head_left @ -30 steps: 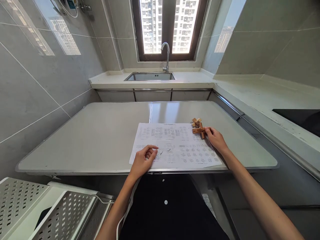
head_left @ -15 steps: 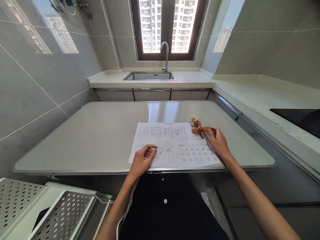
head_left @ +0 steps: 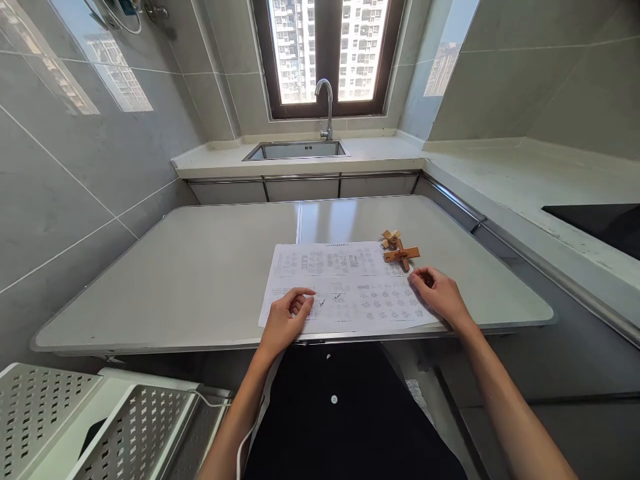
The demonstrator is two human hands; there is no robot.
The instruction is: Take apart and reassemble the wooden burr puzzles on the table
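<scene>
Wooden cross (head_left: 401, 255) lies at the far right corner of your paper (head_left: 320, 280), probably light and stiff, best pinched by one arm; your right hand (head_left: 440, 293), just short of it, and your left hand (head_left: 286, 319), on the sheet, have loosely curled fingers, seemingly gripping nothing

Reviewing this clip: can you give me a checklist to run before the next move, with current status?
1. Right hand clear of the darker wooden piece: ok, a gap shows.
2. Left hand at the printed sheet: ok, over its near left part.
3. Sheet clear of wood: not ok, the darker wooden piece overlaps its far right corner.
4. Lighter wooden piece apart from the darker one: cannot tell, they overlap in view.
</scene>
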